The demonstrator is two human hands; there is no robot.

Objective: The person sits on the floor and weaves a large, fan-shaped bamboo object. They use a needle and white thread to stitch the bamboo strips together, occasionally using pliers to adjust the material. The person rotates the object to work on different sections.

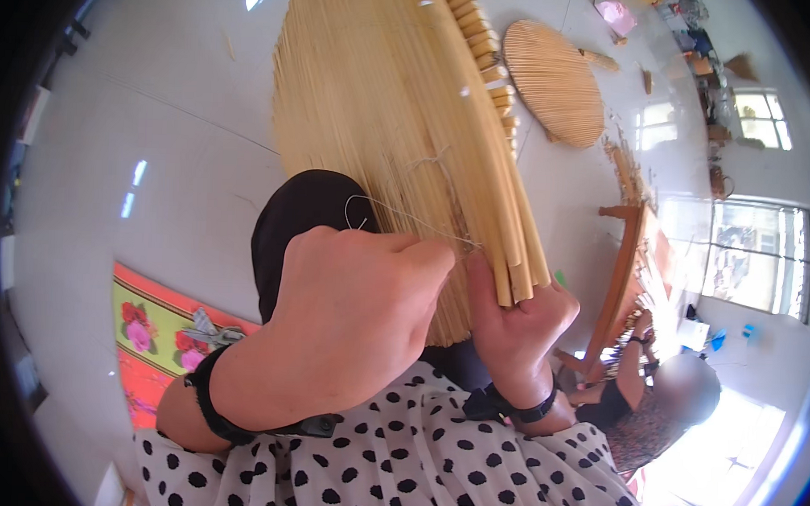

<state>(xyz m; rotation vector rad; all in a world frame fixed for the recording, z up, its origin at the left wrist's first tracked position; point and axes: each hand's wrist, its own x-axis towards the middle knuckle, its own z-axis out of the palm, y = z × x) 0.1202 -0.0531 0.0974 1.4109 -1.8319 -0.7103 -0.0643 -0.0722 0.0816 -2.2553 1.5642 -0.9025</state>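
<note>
A large panel of thin straw-coloured reed sticks point(366, 82) rests across my lap, its far end running up out of view. Along its right side lie thicker round sticks point(505, 203), and my right hand point(523, 324) is closed around their near ends, thumb on the panel. My left hand point(368, 287) is in a pinch beside it, over the near part of the panel. From its fingers a thin white thread point(406, 215) loops up and runs to the sticks by my right thumb. What lies inside the left fingers is mostly hidden.
A finished-looking round reed mat point(554, 84) lies on the pale tiled floor point(179, 76) at the far right. A wooden bench point(620, 287) with loose sticks and another person point(631, 413) are to the right. A floral cloth point(152, 333) lies at the lower left.
</note>
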